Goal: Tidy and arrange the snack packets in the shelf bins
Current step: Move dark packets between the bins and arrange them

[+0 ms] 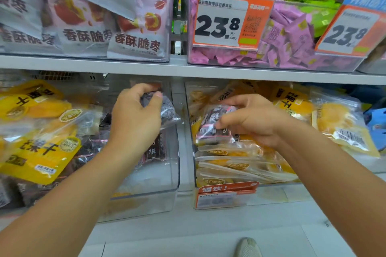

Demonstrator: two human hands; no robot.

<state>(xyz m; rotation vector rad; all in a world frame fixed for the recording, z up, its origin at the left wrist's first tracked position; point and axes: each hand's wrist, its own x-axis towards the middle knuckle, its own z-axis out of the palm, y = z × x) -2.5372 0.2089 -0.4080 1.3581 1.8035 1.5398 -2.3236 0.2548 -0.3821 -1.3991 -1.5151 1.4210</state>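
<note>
The left hand [135, 115] curls round a small dark clear-ended snack packet [167, 108], holding it above the clear plastic lower-left shelf bin [167, 181], which holds more dark packets and yellow dried-fruit bags [39, 152]. The right hand [252, 119] pinches a dark pink-trimmed snack packet [213, 125] over the clear lower-right bin [189, 148], filled with yellow packets [236, 165]; its fingertips seem to press the packet's top, though blur hides the grip. An orange price tag [229, 21] hangs on the pink-sachet bin above.
</note>
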